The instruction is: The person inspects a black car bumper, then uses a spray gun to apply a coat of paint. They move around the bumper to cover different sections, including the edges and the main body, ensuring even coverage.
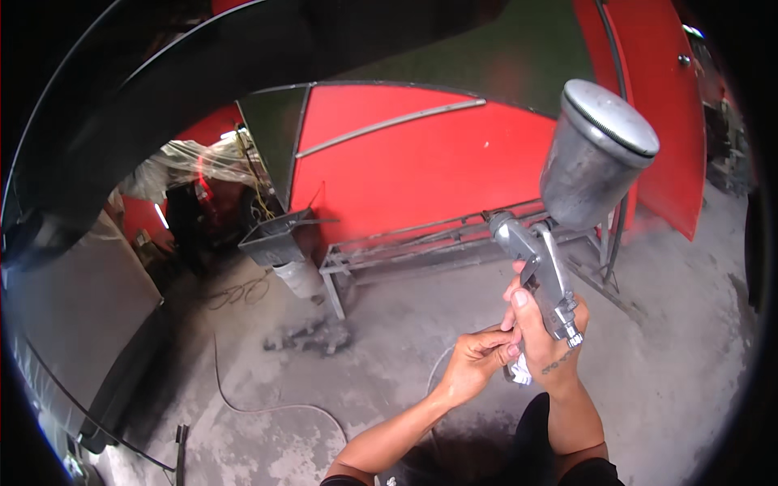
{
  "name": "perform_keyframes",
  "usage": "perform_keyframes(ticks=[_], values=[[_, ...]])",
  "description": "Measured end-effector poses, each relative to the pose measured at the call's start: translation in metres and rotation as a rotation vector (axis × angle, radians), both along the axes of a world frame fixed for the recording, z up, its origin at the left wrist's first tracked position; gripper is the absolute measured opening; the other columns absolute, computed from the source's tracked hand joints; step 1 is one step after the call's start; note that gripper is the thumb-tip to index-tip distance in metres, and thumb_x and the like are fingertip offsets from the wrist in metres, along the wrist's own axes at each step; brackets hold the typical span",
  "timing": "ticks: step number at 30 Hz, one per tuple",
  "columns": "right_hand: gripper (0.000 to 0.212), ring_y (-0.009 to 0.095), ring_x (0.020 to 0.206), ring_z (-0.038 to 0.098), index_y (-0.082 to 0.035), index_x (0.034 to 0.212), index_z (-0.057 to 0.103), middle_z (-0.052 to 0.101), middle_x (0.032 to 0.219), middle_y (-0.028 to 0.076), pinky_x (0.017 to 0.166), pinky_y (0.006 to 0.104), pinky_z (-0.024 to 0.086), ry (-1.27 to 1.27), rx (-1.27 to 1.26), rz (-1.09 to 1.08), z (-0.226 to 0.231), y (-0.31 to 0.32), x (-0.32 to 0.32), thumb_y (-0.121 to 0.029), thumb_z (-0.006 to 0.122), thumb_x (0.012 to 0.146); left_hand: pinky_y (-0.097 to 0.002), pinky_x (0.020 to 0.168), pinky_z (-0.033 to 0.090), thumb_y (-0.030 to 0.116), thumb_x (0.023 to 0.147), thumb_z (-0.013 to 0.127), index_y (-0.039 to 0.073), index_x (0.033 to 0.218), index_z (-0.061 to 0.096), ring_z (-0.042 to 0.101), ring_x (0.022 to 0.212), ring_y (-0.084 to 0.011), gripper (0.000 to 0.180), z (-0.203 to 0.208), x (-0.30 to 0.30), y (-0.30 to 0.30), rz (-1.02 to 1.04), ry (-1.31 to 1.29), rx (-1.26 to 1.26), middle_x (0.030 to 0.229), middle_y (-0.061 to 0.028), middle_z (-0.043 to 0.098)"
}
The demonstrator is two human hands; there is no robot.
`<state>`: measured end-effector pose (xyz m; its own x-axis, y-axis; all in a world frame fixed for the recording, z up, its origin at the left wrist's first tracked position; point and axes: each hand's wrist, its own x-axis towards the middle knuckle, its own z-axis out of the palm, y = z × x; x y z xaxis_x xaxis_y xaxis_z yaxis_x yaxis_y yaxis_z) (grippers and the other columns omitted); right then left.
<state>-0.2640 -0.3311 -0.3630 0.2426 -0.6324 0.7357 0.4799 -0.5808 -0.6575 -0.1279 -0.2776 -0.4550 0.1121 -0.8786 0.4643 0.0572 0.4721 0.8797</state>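
In my right hand (pixel 545 344) is a metal spray gun (pixel 553 271), its handle gripped by closed fingers. A large silver cup (pixel 592 166) with a ridged lid sits on top of the gun, tilted toward the right. The gun's nozzle end points left and away from me. My left hand (pixel 478 363) is closed in a pinch against the fingers of my right hand, below the gun. Whatever lies between those left fingers is hidden. A crumpled white piece, cloth or paper (pixel 521 371), shows just under my right hand.
Ahead, a low metal stand (pixel 332 287) runs along a red wall (pixel 389 186). A dark bin-like box (pixel 279 237) sits above a whitish bucket (pixel 298 278). A thin hose (pixel 267 410) curves across the stained floor. Dark car-like panels fill the upper left, with a grey panel (pixel 77 312) below.
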Motion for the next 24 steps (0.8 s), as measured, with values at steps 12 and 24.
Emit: perform_keyframes(ticks=[12,24], values=[[0.033,0.01,0.064,0.06,0.01,0.129,0.061,0.068,0.093,0.01,0.056,0.0248,0.049,-0.261,-0.173,-0.035,0.076,0.018,0.001,-0.007,0.061,0.102,-0.0298,0.093,0.052,0.01,0.104,0.071,-0.007,0.124,0.073,0.062,0.107,-0.0122,0.026,0.101,0.002,0.018,0.107,-0.209,-0.232,0.126,-0.0094,0.07],[0.032,0.014,0.065,0.064,0.011,0.123,0.066,0.069,0.086,0.011,0.06,0.0296,0.051,-0.242,-0.184,0.012,0.083,0.027,-0.002,-0.004,0.068,0.095,-0.0326,0.098,0.052,0.011,0.104,0.071,-0.007,0.123,0.073,0.063,0.112,-0.0154,0.027,0.108,0.001,0.033,0.125,-0.257,-0.188,0.126,-0.0109,0.071]])
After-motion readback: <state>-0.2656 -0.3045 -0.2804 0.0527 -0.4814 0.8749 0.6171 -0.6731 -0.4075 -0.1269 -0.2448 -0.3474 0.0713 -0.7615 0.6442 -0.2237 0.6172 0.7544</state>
